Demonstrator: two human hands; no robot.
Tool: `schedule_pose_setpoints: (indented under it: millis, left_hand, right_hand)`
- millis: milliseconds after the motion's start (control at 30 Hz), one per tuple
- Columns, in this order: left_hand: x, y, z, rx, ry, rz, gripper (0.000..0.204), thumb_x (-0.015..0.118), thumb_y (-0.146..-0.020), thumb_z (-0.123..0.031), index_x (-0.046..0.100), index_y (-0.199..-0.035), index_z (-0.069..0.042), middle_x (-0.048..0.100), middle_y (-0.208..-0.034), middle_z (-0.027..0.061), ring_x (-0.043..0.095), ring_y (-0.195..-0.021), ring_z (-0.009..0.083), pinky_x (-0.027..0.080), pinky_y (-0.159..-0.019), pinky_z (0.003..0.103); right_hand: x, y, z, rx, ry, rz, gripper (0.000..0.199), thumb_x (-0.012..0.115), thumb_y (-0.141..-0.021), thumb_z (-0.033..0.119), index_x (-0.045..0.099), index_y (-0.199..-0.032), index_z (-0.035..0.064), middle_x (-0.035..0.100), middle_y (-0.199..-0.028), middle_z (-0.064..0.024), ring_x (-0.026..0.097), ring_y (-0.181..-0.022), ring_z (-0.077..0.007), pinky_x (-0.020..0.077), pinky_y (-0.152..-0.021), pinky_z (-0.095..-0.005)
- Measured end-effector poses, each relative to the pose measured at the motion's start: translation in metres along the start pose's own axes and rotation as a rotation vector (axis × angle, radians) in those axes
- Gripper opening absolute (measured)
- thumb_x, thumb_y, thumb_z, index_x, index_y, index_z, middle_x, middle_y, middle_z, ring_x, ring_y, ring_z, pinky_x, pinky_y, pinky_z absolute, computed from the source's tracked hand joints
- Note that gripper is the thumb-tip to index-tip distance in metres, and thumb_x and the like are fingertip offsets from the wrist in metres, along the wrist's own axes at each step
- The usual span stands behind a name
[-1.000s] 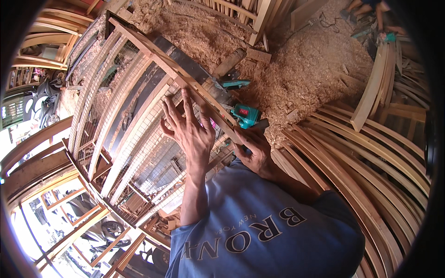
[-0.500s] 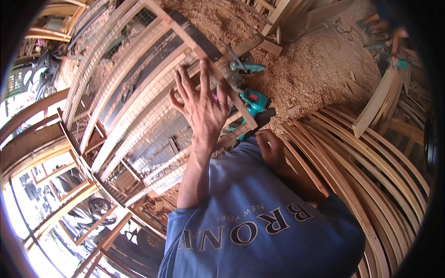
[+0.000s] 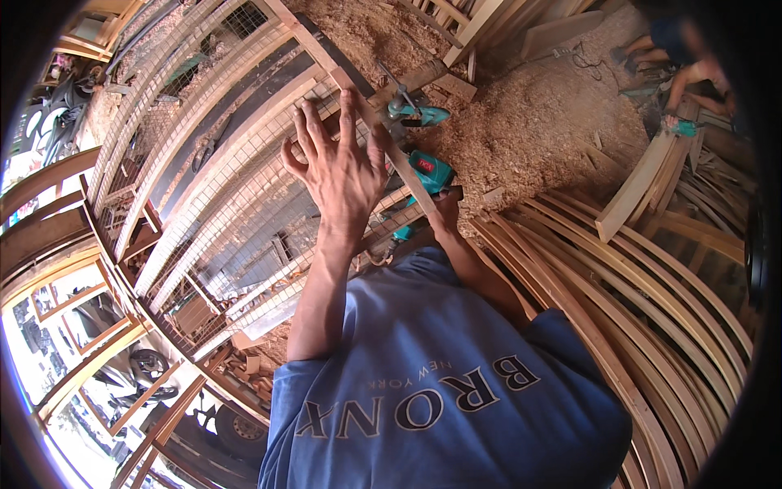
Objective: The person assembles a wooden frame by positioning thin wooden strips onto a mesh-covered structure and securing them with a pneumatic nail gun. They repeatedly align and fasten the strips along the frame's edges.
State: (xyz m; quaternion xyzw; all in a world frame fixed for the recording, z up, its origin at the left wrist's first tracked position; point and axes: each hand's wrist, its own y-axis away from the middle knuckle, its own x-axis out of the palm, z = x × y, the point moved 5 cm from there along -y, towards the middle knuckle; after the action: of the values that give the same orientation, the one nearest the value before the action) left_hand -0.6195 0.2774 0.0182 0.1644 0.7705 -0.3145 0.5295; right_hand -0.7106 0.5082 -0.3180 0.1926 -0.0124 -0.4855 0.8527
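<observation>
My left hand [image 3: 340, 175] lies palm down over a curved wooden frame with wire mesh [image 3: 244, 183], its fingers stretched and apart. The index finger and thumb rest along a narrow wooden crosspiece [image 3: 397, 159] that slants across the frame. At the crosspiece's near end is my right hand [image 3: 443, 212], close against a teal and black power tool [image 3: 432, 171]. The crosspiece and the tool hide most of its fingers, so its grip cannot be made out. Beyond that tool sits another teal tool [image 3: 423, 116] with a metal rod standing up from it.
Long curved wooden strips [image 3: 619, 293] are stacked to my right. Wood shavings [image 3: 538, 122] cover the ground ahead. At the far right a co-worker's hand [image 3: 674, 114] is at a teal tool [image 3: 684, 128] on a plank [image 3: 639, 189]. Window-like wooden frames [image 3: 122, 359] stand at left.
My right hand has moved forward from beside my body to the teal and black power tool at the crosspiece's end. The left hand stays on the crosspiece. The whole view has shifted slightly.
</observation>
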Motion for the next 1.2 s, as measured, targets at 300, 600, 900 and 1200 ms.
schedule_pose_setpoints:
  millis: [300, 600, 900, 1200]
  left_hand:
    - [0.003, 0.001, 0.002, -0.035, 0.135, 0.028, 0.067, 0.038, -0.102, -0.062, 0.043, -0.157, -0.024, 0.03, -0.16, 0.0316, 0.026, -0.151, 0.0448, 0.01, -0.116, 0.067]
    - [0.006, 0.002, 0.004, -0.036, 0.096, 0.056, 0.066, 0.038, -0.102, -0.058, 0.038, -0.159, -0.025, 0.029, -0.161, 0.0297, 0.022, -0.153, 0.0439, 0.009, -0.117, 0.067]
    - [0.007, 0.004, 0.006, -0.043, 0.126, 0.064, 0.068, 0.036, -0.102, -0.06, 0.035, -0.161, -0.027, 0.028, -0.163, 0.0289, 0.021, -0.154, 0.0426, 0.005, -0.118, 0.067]
    - [0.007, 0.004, 0.005, -0.028, 0.116, -0.011, 0.065, 0.039, -0.101, -0.06, 0.04, -0.158, -0.027, 0.033, -0.16, 0.0286, 0.027, -0.151, 0.043, 0.008, -0.116, 0.069]
  right_hand:
    - [0.002, 0.011, 0.004, 0.28, 0.205, -0.027, 0.039, 0.073, -0.089, 0.023, 0.056, -0.116, 0.0008, 0.063, -0.095, -0.0134, 0.06, -0.08, -0.0224, 0.0517, -0.072, -0.0368]
    - [-0.033, 0.069, 0.088, 0.271, -0.541, -0.135, 0.021, 0.061, -0.092, 0.01, 0.06, -0.111, 0.0023, 0.057, -0.08, -0.01, 0.058, -0.066, -0.0254, 0.0534, -0.06, -0.0426]
    - [-0.125, 0.119, 0.224, 0.23, -0.437, -0.23, 0.016, 0.06, -0.093, 0.014, 0.053, -0.1, 0.0016, 0.049, -0.068, -0.0079, 0.055, -0.059, -0.0209, 0.0514, -0.055, -0.0382]
    - [-0.107, 0.194, 0.408, -0.263, 0.61, 0.216, 0.023, 0.056, -0.084, -0.006, 0.058, -0.107, -0.003, 0.057, -0.078, -0.0116, 0.055, -0.058, -0.0177, 0.048, -0.058, -0.0347]
